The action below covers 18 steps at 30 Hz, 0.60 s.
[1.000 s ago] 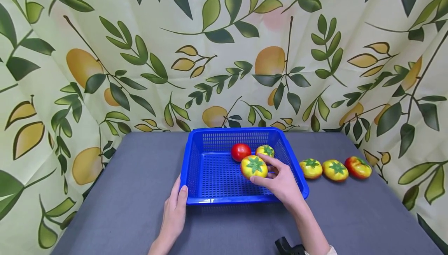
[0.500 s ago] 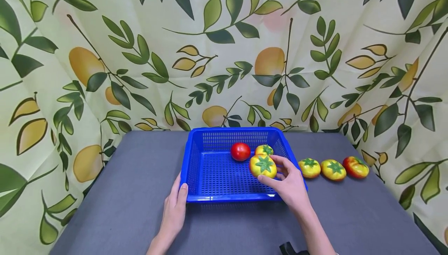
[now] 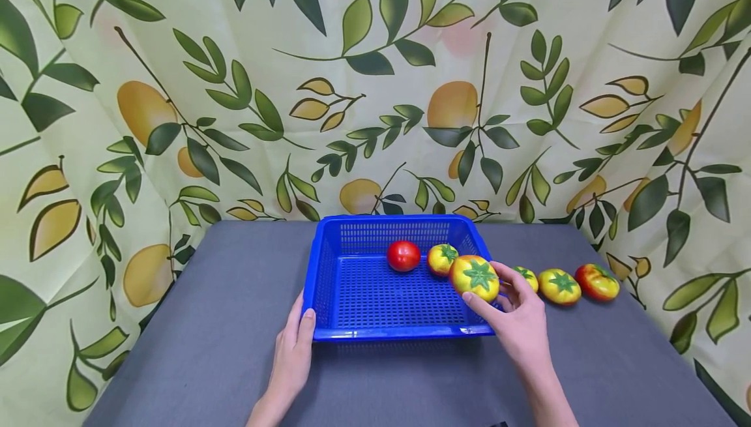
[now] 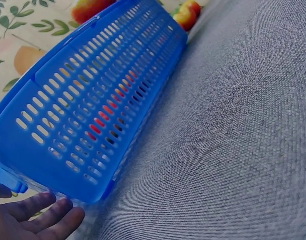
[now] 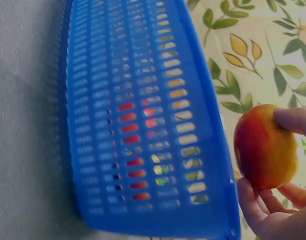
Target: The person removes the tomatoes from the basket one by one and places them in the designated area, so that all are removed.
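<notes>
My right hand holds a yellow-and-red tomato with a green leaf star between thumb and fingers, over the right side of a blue plastic basket. In the right wrist view the held tomato shows its red and yellow side above the rim. My left hand grips the basket's near left corner, thumb at the rim; its fingertips show near the basket's outside corner in the left wrist view. Inside the basket lie a red tomato and a yellow one.
Right of the basket, a partly hidden yellow tomato, another yellow one and a red-and-yellow one stand in a row. All rests on a grey cloth-covered table. Behind hangs a leaf-patterned curtain.
My right hand has carried the held tomato rightward, from over the basket's middle to near its right rim, now overlapping the nearest tomato of the row. The left hand has stayed at the corner.
</notes>
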Tool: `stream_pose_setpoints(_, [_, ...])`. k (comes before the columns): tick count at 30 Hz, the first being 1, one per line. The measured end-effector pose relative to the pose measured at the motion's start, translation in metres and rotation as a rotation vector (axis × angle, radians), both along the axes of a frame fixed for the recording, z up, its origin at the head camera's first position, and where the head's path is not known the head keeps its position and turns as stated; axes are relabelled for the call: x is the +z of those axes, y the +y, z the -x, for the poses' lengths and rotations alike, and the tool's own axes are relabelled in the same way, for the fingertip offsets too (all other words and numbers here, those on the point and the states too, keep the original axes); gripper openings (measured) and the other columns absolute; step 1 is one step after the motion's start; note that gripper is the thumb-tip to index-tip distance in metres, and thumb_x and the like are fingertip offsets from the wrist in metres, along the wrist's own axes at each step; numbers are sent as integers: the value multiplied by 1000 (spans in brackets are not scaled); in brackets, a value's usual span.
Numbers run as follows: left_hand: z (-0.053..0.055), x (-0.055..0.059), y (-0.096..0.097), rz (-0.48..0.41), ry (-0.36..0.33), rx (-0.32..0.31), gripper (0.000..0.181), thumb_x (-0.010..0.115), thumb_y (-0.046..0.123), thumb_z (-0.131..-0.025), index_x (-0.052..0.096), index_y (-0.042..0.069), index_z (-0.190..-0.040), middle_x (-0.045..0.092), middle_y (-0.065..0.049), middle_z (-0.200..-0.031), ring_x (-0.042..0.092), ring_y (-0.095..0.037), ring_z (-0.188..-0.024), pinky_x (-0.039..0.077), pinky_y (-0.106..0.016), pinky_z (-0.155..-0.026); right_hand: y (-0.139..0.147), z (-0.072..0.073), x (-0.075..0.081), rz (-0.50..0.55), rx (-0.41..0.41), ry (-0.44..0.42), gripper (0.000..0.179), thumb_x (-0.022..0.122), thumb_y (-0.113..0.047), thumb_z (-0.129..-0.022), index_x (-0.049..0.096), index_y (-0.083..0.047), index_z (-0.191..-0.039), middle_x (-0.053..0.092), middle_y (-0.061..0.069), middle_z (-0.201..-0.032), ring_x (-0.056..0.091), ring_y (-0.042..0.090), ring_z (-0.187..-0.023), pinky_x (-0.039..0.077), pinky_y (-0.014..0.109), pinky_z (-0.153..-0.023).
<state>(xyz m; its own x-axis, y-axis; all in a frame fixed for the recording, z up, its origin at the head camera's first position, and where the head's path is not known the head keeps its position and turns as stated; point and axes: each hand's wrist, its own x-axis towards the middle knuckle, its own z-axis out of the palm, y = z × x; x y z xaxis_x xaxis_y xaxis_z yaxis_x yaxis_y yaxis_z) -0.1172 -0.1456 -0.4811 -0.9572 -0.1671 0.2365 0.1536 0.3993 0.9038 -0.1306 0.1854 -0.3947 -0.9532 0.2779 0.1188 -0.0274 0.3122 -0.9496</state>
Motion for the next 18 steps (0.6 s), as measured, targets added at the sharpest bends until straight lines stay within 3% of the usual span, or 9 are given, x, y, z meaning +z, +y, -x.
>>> stream_pose_setpoints(6, [0,0,-1,-1,11,6,52,38,31,-108,32,8,-154,40,-16,-150,37,-33,-137,28,-55,-109,18,-7,4,33,-81,-1,74,83,-28,-81,47,-11,-144,52,8,-131,55,18,-108,45,9,-83])
stream_pose_setpoints(12, [0,1,-1,7,19,18,51,39,30,-108,34,9,-154,42,-15,-149,38,-32,-136,29,-54,-109,53,-4,1,-18,-159,-17,78,83,-31,-81,46,-9,-146,50,10,-132,55,14,-105,47,8,-78])
stream_pose_setpoints(18, [1,0,1,3,20,20,51,40,30,-108,34,11,-154,42,-13,-150,38,-30,-137,29,-52,-109,100,3,-8,-101,-215,-109,84,82,-39,-81,43,-5,-148,49,13,-130,54,9,-96,46,7,-69])
